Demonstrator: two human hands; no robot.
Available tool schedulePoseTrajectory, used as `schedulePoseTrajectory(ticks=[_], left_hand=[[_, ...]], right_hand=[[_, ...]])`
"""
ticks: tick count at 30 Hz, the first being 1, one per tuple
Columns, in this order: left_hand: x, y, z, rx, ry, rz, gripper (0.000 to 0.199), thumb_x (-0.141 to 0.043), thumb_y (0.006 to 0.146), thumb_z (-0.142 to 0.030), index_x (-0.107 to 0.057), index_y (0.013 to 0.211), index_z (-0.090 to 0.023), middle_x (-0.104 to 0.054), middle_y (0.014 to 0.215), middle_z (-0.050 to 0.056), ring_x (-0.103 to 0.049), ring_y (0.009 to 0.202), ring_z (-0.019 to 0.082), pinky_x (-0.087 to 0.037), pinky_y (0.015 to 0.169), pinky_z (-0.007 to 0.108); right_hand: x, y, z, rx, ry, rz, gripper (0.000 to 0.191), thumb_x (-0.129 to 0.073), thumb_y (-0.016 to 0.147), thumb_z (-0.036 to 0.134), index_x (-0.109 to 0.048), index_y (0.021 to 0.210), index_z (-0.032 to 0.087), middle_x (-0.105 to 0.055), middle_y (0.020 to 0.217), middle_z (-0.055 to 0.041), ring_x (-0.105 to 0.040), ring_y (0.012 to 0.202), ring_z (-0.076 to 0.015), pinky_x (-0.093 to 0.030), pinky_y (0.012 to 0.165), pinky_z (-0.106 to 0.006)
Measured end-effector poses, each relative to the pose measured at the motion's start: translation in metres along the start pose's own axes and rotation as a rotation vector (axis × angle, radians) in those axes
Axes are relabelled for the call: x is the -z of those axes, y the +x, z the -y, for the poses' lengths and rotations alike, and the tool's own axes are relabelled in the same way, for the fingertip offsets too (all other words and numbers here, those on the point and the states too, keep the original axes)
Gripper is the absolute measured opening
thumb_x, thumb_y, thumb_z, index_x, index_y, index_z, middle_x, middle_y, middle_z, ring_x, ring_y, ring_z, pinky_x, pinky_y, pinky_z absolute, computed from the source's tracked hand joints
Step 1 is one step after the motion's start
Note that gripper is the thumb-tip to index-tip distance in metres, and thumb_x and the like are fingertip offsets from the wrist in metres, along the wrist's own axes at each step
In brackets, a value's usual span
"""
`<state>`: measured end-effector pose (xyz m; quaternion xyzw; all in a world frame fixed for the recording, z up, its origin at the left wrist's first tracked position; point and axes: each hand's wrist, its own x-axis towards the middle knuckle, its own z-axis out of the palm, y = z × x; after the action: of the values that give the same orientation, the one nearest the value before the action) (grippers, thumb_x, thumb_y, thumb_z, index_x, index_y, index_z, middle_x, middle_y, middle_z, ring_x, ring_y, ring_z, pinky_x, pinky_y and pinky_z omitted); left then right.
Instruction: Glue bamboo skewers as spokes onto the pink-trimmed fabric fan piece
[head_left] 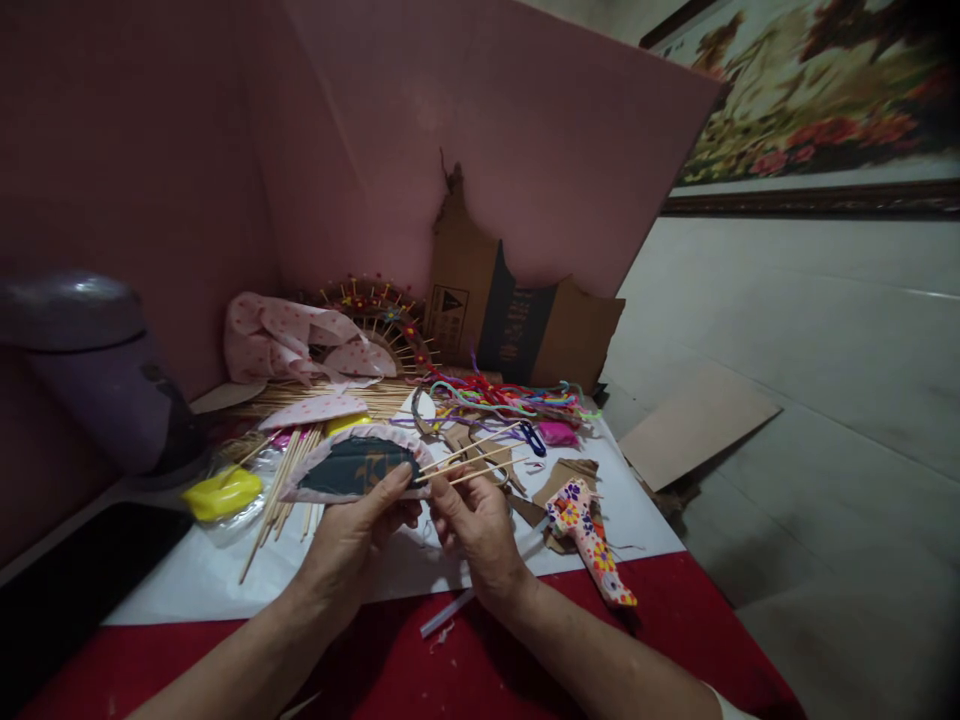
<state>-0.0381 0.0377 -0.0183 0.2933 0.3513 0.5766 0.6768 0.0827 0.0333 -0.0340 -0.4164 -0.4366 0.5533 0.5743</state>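
A dark cardboard piece with a pale spotted fabric edge [352,467] is pinched at its right end by my left hand [379,510], thumb on top. My right hand [476,525] has its fingers closed on thin wooden sticks [480,460], which fan out to the upper right from that same end of the piece. Both hands nearly touch. Whether the sticks are fixed to the cardboard cannot be made out. More loose sticks [281,480] lie on the white sheet just left of and behind the piece.
Colourful pipe cleaners [517,398], torn cardboard [517,320] and spotted fabric [300,340] lie behind. A flowered piece [589,540] is at right, with a glue stick [448,612] in front. Yellow clay [223,494], a purple bottle [112,380] and a black slab [82,580] are left.
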Motion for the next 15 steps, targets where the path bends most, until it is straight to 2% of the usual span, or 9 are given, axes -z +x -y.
schedulePoseTrajectory(ticks=[6, 11, 15], left_hand=[[-0.001, -0.001, 0.003, 0.049, -0.014, -0.010, 0.019, -0.076, 0.060, -0.027, -0.070, 0.071, -0.012, -0.068, 0.066, 0.003, -0.059, 0.059, 0.012, -0.048, 0.059, 0.023], [0.000, -0.003, 0.005, 0.078, -0.008, -0.003, 0.018, -0.075, 0.062, -0.028, -0.070, 0.069, -0.012, -0.067, 0.064, 0.002, -0.059, 0.058, 0.012, -0.048, 0.061, 0.023], [0.000, -0.003, 0.006, 0.075, 0.003, -0.019, 0.019, -0.075, 0.062, -0.028, -0.070, 0.071, -0.013, -0.066, 0.065, 0.002, -0.058, 0.058, 0.012, -0.047, 0.060, 0.023]], right_hand=[[-0.002, -0.001, 0.001, -0.038, 0.079, -0.032, 0.033, -0.068, 0.068, 0.045, -0.053, 0.074, 0.017, -0.046, 0.050, 0.0079, -0.034, 0.037, -0.0035, -0.027, 0.036, -0.016], [-0.002, 0.001, -0.004, -0.013, 0.175, 0.041, 0.027, -0.069, 0.070, 0.039, -0.052, 0.073, 0.018, -0.046, 0.052, 0.0076, -0.032, 0.038, -0.0041, -0.023, 0.037, -0.018], [-0.001, 0.002, -0.009, 0.000, 0.200, 0.063, 0.021, -0.068, 0.072, 0.034, -0.054, 0.073, 0.018, -0.049, 0.055, 0.0062, -0.033, 0.040, -0.0048, -0.025, 0.040, -0.019]])
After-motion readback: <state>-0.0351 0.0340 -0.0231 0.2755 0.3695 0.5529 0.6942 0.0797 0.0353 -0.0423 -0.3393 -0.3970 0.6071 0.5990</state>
